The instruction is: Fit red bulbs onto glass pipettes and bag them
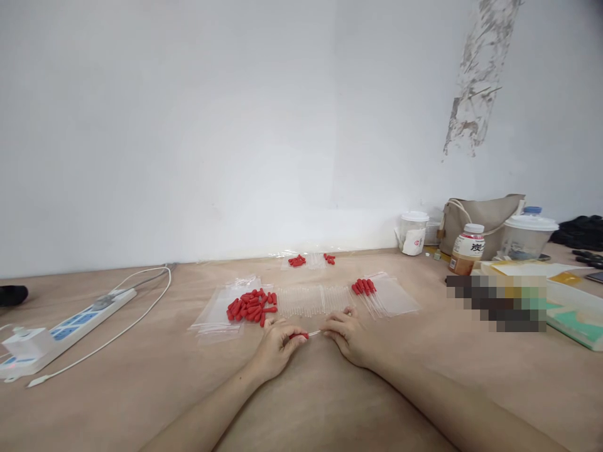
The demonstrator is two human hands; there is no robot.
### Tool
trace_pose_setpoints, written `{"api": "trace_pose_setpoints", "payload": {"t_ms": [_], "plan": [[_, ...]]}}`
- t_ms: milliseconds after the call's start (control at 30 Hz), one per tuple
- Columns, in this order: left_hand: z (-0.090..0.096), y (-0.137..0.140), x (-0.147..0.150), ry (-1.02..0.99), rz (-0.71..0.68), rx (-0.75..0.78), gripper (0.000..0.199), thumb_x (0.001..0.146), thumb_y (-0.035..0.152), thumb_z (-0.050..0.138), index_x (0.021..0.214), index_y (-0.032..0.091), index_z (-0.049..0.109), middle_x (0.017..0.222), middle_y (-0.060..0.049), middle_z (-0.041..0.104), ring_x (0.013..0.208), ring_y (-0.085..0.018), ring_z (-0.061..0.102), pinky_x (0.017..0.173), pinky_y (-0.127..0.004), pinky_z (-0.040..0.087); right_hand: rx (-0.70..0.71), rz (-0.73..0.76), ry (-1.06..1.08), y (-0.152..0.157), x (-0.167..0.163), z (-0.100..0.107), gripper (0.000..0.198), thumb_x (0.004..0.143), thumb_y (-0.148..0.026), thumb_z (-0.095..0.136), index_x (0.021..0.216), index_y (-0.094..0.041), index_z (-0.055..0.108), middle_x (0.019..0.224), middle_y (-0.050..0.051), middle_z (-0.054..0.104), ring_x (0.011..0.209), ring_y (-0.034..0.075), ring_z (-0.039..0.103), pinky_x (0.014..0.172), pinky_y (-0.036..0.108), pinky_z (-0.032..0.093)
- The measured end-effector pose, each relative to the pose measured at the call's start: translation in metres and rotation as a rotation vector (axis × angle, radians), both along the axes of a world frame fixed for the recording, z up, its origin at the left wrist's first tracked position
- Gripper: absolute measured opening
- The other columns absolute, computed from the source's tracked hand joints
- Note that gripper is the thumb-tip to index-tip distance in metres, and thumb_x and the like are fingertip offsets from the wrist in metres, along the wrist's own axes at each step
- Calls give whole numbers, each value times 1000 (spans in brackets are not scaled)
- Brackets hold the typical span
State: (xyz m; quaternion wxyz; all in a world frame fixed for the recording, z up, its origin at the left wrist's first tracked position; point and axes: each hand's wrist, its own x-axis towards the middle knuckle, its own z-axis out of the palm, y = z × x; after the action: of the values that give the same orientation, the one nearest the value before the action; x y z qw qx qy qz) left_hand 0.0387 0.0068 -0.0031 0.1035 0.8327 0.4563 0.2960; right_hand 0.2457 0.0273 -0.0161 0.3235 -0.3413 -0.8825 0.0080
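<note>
Two bare hands at work over a tan tabletop point(188, 402). The left hand point(279, 345) pinches a red bulb point(306, 336) between thumb and forefinger; the right hand point(347, 336) grips the right end of a thin clear tube point(315, 333). The tube spans the gap between the hands, its left end at the bulb; whether it is seated inside cannot be told. Just beyond the hands lies a row of clear tubes point(301, 302). To its left, a heap of loose red bulbs point(251, 307) lies partly on flat plastic bags point(207, 314); to its right, several red-topped droppers point(372, 300) lie side by side, next to a clear plastic sheet point(398, 296). Farther off, near the wall point(259, 138), are two small red clusters point(296, 260). Far left: a white power strip point(85, 320) and a white cable point(151, 307). Far right: a lidded cup point(414, 235), a labelled bottle point(466, 251) and a grey-beige bag point(492, 213).
</note>
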Motion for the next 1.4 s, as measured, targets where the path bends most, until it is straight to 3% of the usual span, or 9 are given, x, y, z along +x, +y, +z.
{"api": "trace_pose_setpoints", "payload": {"t_ms": [167,400,1033,1200,1400], "plan": [[0,-2,1,7,-28,-2,19,83,30,46,78,26,64,74,5,66,74,-16,54,78,-33,24,32,48,-21,5,1,-3,27,84,-14,36,85,-24,61,84,0,61,74,10,53,79,32,27],[-1,-1,0,-26,32,-21,17,81,33,49,80,26,64,78,4,66,75,-17,53,78,-33,24,114,-51,-26,1,-1,-5,20,83,-18,40,84,-22,60,82,1,62,75,11,53,76,30,25],[-2,-2,0,31,-15,134,21,81,34,51,67,18,58,64,2,59,66,-13,51,75,-32,26,58,-1,-97,-8,-5,2,20,82,-18,39,75,-20,57,75,-1,61,66,10,49,71,30,23],[-3,-1,-1,43,-45,185,21,79,33,53,66,18,57,63,2,58,65,-13,50,75,-31,28,-43,16,-126,-9,-6,8,22,82,-19,39,70,-19,58,73,0,62,66,11,50,73,29,23],[-4,2,-3,0,-30,134,19,79,37,54,72,21,61,66,3,62,67,-14,51,75,-31,28,-346,9,-21,-3,-4,12,30,85,-29,36,70,-20,61,64,-3,62,59,10,50,78,29,26]]}}
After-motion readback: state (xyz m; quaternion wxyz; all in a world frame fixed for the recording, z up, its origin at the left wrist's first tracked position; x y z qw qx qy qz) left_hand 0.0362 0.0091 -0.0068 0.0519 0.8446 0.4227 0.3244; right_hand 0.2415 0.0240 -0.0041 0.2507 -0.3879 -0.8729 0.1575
